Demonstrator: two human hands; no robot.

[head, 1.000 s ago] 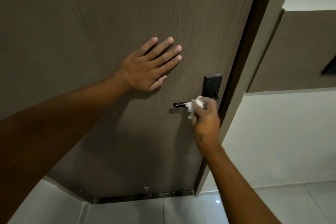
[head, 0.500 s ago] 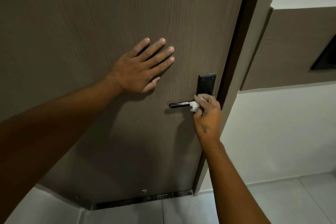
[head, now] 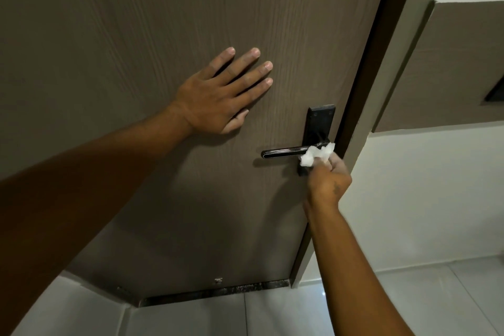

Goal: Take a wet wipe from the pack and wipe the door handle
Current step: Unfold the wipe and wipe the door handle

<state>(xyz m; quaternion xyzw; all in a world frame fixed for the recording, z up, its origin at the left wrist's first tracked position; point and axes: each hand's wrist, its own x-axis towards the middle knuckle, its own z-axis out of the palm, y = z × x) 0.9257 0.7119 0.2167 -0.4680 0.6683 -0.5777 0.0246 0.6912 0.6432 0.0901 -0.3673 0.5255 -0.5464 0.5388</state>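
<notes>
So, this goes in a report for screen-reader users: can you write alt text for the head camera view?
A person's right hand presses a crumpled white wet wipe against the base of a black lever door handle, while the left hand rests flat, fingers spread, on the brown wood-grain door. Pale floor tiles show below.

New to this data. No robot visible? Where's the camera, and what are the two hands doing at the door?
No robot here: a person works bare-handed, and the single wide-angle camera sits on their head, looking forward and down. The left hand lies flat and open on the brown door. The right hand grips a crumpled white wet wipe pressed against the dark door handle, at the end near its black backplate. The wipe pack is out of view. Pale floor tiles show below.
</notes>
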